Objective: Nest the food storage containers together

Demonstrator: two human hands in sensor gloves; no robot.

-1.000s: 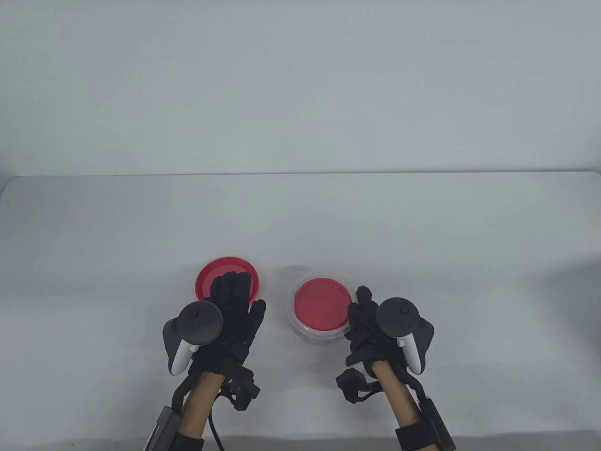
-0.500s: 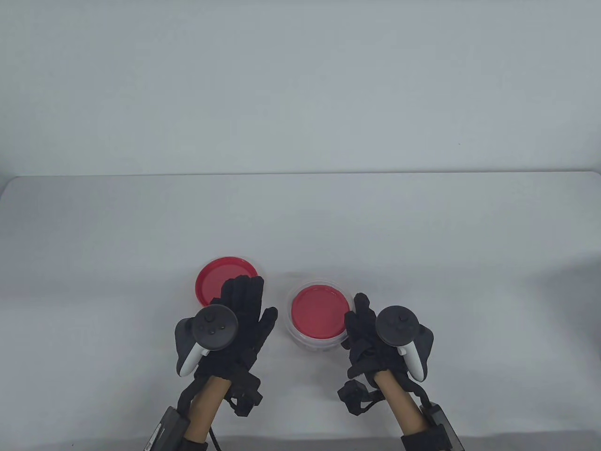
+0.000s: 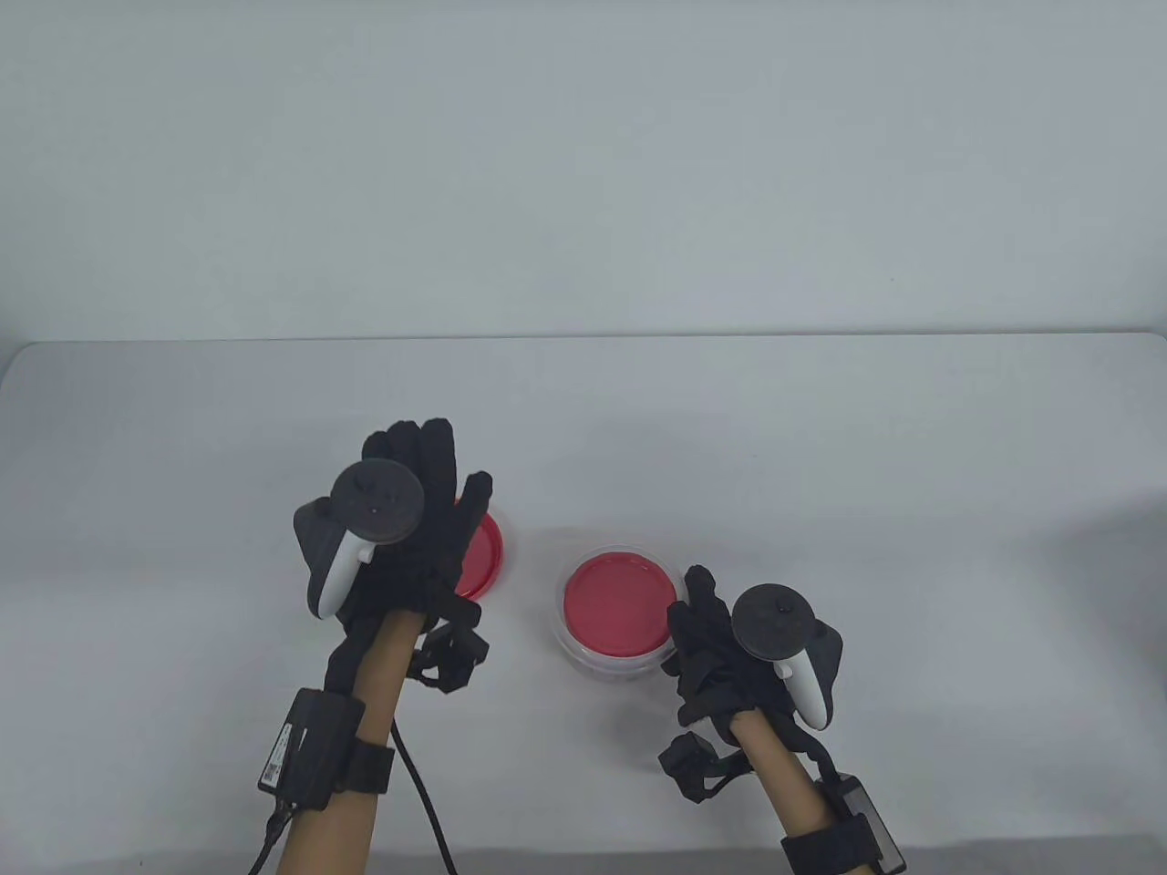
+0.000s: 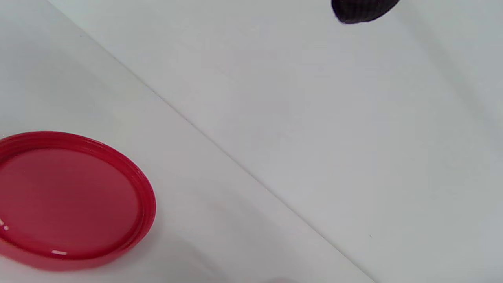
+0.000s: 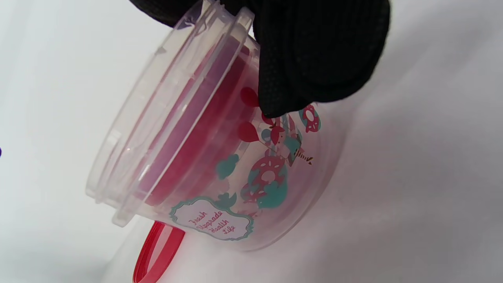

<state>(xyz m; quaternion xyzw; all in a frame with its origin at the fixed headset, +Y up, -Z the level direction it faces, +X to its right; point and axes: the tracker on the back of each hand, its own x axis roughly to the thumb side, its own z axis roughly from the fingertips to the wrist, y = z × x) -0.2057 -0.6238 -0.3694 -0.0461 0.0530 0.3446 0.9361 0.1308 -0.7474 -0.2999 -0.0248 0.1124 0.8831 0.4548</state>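
Note:
A clear round container (image 3: pixel 620 658) with printed sides stands on the table right of centre, with a red lid (image 3: pixel 620 609) showing inside its mouth. My right hand (image 3: pixel 697 602) grips its right rim; in the right wrist view the gloved fingers (image 5: pixel 314 51) hold the rim of the container (image 5: pixel 220 157), which shows two stacked rims. A loose red lid (image 3: pixel 481 558) lies flat to the left and also shows in the left wrist view (image 4: pixel 67 200). My left hand (image 3: pixel 438 474) hovers over it, fingers spread, holding nothing.
The white table (image 3: pixel 821 437) ends at a back edge against a pale wall (image 3: pixel 583 182). The loose red lid's edge shows below the container in the right wrist view (image 5: pixel 157 251). One left fingertip (image 4: pixel 361 10) shows at the left wrist view's top.
My left hand has moved away from me, across the loose red lid, and now covers most of it. My right hand and the container have barely moved.

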